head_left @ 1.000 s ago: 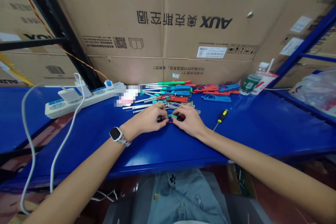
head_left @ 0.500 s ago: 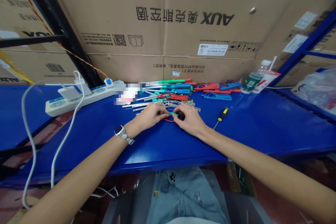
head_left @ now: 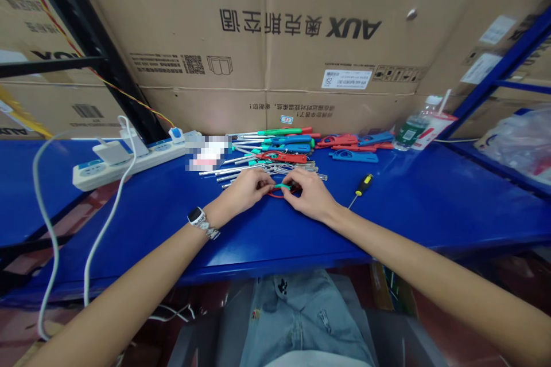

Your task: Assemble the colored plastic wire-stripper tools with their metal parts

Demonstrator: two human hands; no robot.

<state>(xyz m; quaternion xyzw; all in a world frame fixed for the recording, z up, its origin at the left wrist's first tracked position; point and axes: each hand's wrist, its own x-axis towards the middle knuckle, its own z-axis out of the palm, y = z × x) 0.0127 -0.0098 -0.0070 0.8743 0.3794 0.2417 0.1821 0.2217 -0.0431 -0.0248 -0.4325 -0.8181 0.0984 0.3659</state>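
Note:
My left hand [head_left: 246, 190] and my right hand [head_left: 310, 194] meet close above the table, each pinching one end of a small green plastic piece [head_left: 281, 186]. Just below it shows a red loop-shaped part [head_left: 275, 195], mostly hidden by my fingers; whether it lies on the table or is held too, I cannot tell. Right behind my fingers lie bare metal lighter tubes [head_left: 224, 172]. Past them is a row of long-necked lighters with red [head_left: 288, 157], blue [head_left: 293, 140] and green [head_left: 279, 132] handles.
Red and blue handle shells [head_left: 353, 156] lie at the back right, in front of a bottle [head_left: 408, 133] and a cup [head_left: 430, 129]. A yellow-black screwdriver [head_left: 364, 184] rests right of my hands. The power strip [head_left: 88, 176] is at left. A cardboard box [head_left: 181, 109] stands behind.
Both hands stay together in nearly the same place, with the green piece still between the fingertips. The whole view has shifted very slightly.

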